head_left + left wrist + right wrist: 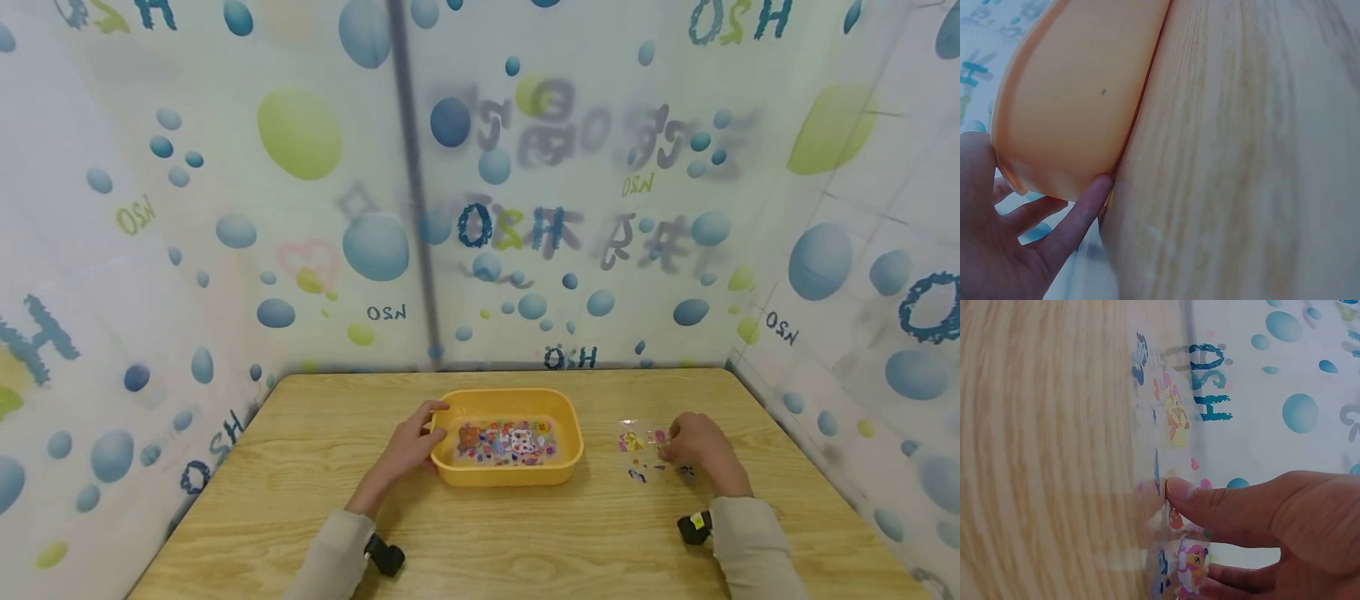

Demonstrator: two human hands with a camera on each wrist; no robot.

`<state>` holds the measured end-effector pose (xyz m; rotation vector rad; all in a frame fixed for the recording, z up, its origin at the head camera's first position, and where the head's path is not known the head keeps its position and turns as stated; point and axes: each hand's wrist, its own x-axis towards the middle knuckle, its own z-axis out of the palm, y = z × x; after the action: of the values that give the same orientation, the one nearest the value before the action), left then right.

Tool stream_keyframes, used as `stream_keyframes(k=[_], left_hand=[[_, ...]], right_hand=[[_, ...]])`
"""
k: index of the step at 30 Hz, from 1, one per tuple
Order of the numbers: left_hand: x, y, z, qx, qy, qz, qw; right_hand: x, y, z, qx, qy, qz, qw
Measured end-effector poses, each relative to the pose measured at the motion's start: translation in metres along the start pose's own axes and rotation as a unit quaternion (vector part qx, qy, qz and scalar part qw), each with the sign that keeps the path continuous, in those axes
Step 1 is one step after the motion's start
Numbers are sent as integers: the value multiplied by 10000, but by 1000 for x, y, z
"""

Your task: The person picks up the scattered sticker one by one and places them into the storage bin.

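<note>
A yellow plastic basin [507,475] stands on the wooden table, with colourful stickers or printed cartoon figures [510,442] on its bottom. My left hand [408,447] grips its left end, fingers at the rim; in the left wrist view the fingers [1063,240] lie against the basin's outer wall [1079,94]. To the right, my right hand [701,446] pinches a clear sticker sheet [637,462] by its right part. Seen from the right wrist, the thumb [1200,500] presses on the sheet, which bears pony figures [1177,419] and small shapes; other fingers are behind it.
The wooden table [495,542] carries both things, its far edge close behind the basin. Around it hang pale curtains [480,275] printed with blue and green drops. A black wrist camera [386,556] sits on each forearm.
</note>
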<state>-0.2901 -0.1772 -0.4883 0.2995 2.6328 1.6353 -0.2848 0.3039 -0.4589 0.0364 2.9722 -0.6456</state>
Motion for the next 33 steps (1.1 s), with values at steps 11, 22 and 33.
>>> stream_keyframes(k=[11,22,33], left_hand=[[-1,1,0,27,17,-18,10000],[0,0,0,52,57,18,10000],[-2,-1,-1,66,-13,49,10000]], right_hand=[[0,2,0,310,16,34,9995],[5,15,0,1460,-7,-53,9893],[5,12,-2,2169,-116,-479,9749]])
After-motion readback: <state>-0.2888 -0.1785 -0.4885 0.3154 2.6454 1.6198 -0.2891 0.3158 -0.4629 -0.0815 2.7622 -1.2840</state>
